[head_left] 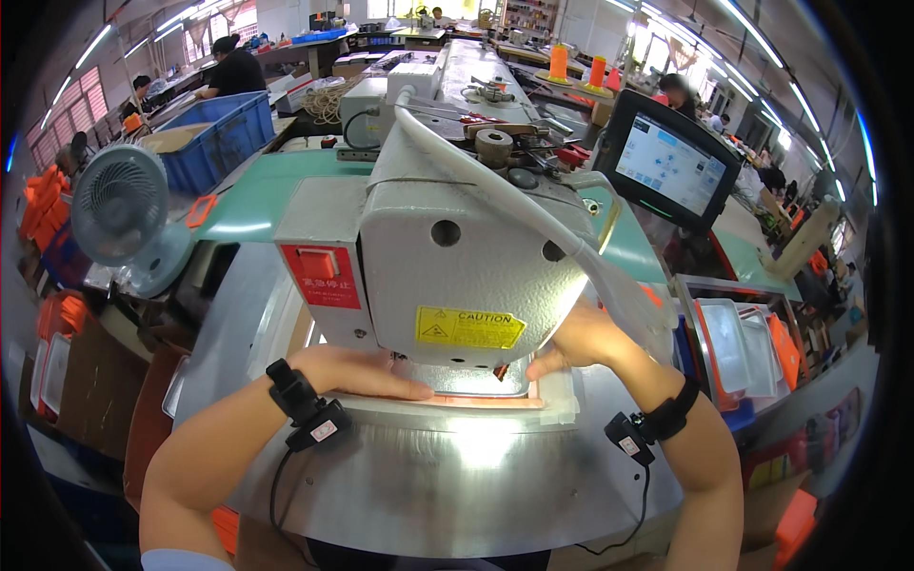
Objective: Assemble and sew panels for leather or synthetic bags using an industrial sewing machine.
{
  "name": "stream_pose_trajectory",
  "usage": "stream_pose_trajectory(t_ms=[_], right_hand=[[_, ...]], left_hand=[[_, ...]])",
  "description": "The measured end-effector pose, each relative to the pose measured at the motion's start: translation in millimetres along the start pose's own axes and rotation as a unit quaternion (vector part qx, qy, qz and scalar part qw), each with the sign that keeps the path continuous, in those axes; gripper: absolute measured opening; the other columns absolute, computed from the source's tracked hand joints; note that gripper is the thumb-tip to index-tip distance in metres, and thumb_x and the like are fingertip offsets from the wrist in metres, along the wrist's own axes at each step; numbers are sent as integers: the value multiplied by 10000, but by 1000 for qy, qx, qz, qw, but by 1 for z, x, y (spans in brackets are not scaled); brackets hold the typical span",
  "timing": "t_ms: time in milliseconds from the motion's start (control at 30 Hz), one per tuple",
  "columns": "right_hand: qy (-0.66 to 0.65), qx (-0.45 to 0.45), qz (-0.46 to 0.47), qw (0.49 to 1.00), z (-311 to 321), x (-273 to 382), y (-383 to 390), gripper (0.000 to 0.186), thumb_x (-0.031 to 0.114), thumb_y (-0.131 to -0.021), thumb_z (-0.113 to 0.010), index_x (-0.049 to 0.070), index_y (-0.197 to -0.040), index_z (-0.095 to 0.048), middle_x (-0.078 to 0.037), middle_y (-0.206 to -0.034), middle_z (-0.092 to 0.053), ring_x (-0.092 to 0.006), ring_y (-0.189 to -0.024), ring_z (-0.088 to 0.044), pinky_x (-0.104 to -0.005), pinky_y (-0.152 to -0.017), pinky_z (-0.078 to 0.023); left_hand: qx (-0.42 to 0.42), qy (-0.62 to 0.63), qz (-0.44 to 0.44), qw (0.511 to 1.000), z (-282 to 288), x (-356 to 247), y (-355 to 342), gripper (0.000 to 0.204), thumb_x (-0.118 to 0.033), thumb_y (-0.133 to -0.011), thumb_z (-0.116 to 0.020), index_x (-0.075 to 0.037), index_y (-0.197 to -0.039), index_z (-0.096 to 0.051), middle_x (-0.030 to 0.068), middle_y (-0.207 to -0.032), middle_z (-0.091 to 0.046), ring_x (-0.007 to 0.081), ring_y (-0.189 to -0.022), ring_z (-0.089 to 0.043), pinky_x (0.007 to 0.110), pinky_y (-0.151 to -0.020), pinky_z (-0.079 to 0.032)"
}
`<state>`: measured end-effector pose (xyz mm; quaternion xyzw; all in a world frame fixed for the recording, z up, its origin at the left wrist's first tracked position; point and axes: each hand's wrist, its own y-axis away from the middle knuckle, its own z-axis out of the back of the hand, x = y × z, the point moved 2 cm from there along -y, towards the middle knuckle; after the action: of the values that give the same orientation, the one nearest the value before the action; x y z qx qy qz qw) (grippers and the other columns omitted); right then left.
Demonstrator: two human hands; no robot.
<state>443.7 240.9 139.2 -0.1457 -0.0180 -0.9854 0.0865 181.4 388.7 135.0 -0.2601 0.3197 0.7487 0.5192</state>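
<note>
A clear or silvery flat panel with an orange edge (486,401) lies under the head of a large grey sewing machine (457,257). My left hand (357,371) rests at the panel's left side, its thumb stretched along the near orange edge. At the right corner, my right hand (579,341) has its thumb pointing down at the panel's edge. The machine head hides the other fingers of both hands in part. Pale strips (562,398) border the panel on the shiny metal table (400,485). Each wrist wears a black strap with a small device and a cable.
A red switch box (324,276) is on the machine's left, and a lit screen (671,157) stands at the right. A fan (124,205) and a blue bin (214,128) are at the left. Trays (724,347) with orange-edged pieces sit at the right. Other people work far behind.
</note>
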Motion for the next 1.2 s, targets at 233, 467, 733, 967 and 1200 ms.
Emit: stream_pose_trajectory(t_ms=[233,467,733,967,1200], right_hand=[[144,114,-81,980,-5,55,29,1204,570,-578,-818,-142,-1399,-297,-294,-1502,-261,-366,-1410,-286,-582,-1115,-272],[-29,63,-105,992,-20,69,69,1121,561,-745,-729,-63,-1483,-162,-277,-1556,-143,-377,-1453,-176,-664,-1113,-139],[-92,-60,-140,984,-27,90,85,725,389,-801,-719,-53,-1322,-476,-232,-1236,-545,-373,-1247,-459,-512,-1007,-376],[-90,-58,-186,977,-33,104,73,482,222,-827,-660,-84,-1182,-545,-230,-833,-640,-377,-829,-636,-465,-724,-502],[-110,-41,-139,983,-44,108,40,280,151,-828,-667,-54,-977,-548,-244,-775,-643,-417,-724,-634,-466,-647,-486]], left_hand=[[69,-261,-29,962,-46,9,27,1137,-729,-824,-476,98,-1481,-53,340,-1543,-42,478,-1446,-37,613,-1136,12],[-27,-244,-81,966,-62,-4,67,925,-629,-869,-527,56,-1444,-292,311,-1517,-217,462,-1438,-142,579,-1146,-116],[-288,-183,139,930,-17,1,118,420,-178,-821,-625,5,-1195,-568,218,-1001,-621,362,-927,-601,464,-786,-449],[-311,6,163,936,-13,-2,130,279,-41,-813,-512,30,-1074,-578,172,-701,-533,261,-651,-578,385,-634,-442],[-417,213,96,878,-25,-3,174,413,-91,-905,-514,-4,-1308,-537,143,-1148,-591,200,-994,-592,301,-846,-471]])
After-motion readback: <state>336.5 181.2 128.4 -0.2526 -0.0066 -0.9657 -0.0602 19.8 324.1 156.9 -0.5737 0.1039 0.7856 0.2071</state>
